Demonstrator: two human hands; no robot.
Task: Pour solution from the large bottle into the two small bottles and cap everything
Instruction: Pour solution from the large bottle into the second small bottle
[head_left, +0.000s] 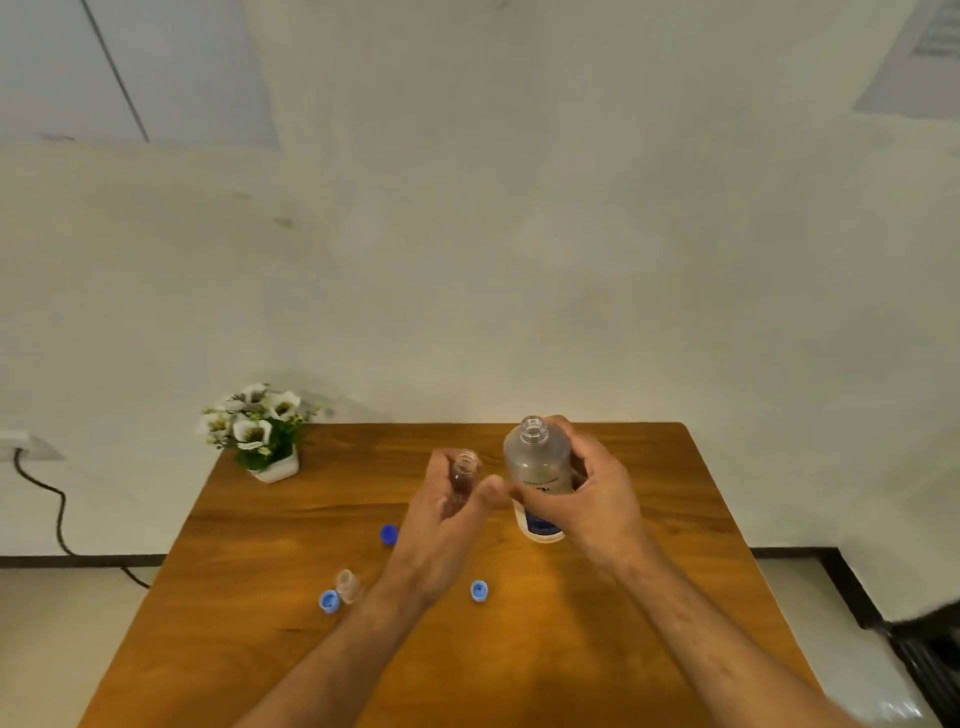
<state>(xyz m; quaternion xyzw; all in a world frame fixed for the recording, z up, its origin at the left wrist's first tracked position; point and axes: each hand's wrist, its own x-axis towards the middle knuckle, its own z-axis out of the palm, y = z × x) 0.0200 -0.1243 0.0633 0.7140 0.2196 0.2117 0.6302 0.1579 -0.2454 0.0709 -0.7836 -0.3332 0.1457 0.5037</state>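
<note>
All 3 caps off, no pour yet: left hand (447, 512) clamps 1 small bottle (462, 475), right hand (592, 491) clamps large bottle (535, 467) at its 3 o'clock, second small bottle (349, 584) waiting at 7 o'clock.

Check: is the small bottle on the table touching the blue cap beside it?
Cannot tell. In the head view the small bottle on the table and the blue cap sit edge to edge; no gap or contact shows plainly.
</note>
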